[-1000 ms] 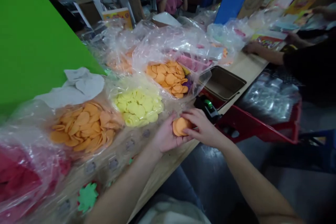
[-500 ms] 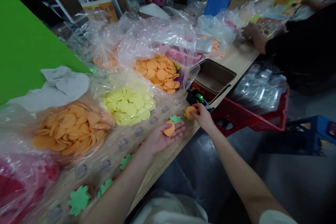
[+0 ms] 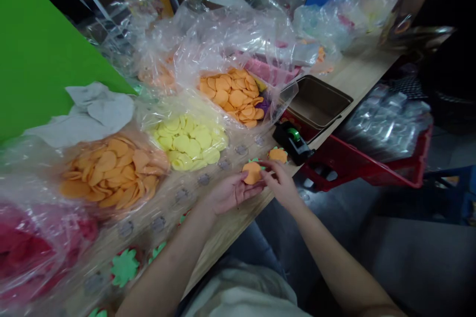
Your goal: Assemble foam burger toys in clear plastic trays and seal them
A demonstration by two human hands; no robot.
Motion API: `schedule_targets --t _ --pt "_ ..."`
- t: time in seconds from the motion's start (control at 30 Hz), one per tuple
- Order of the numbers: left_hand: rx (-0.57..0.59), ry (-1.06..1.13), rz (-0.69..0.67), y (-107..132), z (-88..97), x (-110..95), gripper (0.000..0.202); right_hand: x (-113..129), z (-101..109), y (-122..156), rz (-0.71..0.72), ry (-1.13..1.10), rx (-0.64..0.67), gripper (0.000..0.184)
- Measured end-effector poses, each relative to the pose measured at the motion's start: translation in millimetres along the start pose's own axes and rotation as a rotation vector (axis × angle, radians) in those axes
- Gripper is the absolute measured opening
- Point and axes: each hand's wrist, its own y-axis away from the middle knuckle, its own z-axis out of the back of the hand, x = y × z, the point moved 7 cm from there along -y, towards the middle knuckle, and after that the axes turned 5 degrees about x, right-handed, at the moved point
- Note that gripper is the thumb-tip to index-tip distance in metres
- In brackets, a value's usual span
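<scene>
Over the table edge, my left hand (image 3: 230, 194) is palm up, with its thumb over the rim of an orange foam disc (image 3: 252, 172). The fingers of my right hand (image 3: 281, 185) close on the disc's right edge, so both hands are on it. Part of a green scalloped foam piece shows behind the disc, partly hidden by my fingers. Just beyond my right hand lies a stack (image 3: 278, 154) with an orange disc on top and green edges showing beneath. Left of my forearm, a green scalloped piece (image 3: 125, 267) rests on a red one.
Open plastic bags hold orange discs (image 3: 111, 168), yellow discs (image 3: 188, 141) and pink pieces (image 3: 33, 242). A black tape dispenser (image 3: 293, 143) stands before a brown bin (image 3: 316, 101). A red crate (image 3: 357, 161) with clear packages sits beyond the table edge. Other people are farther back.
My right hand has let go of the orange-topped stack and moved left to the disc in my left hand. The camera view has shifted slightly.
</scene>
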Motion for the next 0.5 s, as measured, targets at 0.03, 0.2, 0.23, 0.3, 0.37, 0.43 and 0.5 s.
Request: schedule_targets --t 0.03,0.2,0.23,0.3,0.37,0.43,0.5 --pt "-0.035 -0.080 -0.011 1.0 2.8 0.5 0.046 -0.2 -9.6 -0.6 -0.036 -0.091 0.068 0.027" --pt "-0.360 -0.546 -0.208 11.4 39.0 -20.8 0.051 -12.8 -0.8 -18.0 -0.038 0.021 -0.047 0.022" --pt "-0.433 -0.663 -0.296 15.2 45.9 -30.1 0.043 -10.9 4.4 -20.9 0.046 0.156 -0.100 0.020" --pt "-0.519 -0.921 -0.441 21.0 52.3 -43.6 0.028 -5.3 0.1 -21.9 0.244 0.415 -0.072 0.019" --pt "-0.487 -1.166 -0.502 19.9 49.3 -44.7 0.025 -4.9 -15.7 -15.3 0.399 0.587 0.072 0.022" --pt "-0.390 -1.380 -0.508 15.1 40.8 -36.4 0.029 -7.7 -26.0 -2.5 0.482 0.685 0.165 0.026" --pt "-0.311 -1.594 -0.496 11.0 30.1 -24.9 0.036 -11.0 -24.0 12.0 0.495 0.728 0.153 0.032"
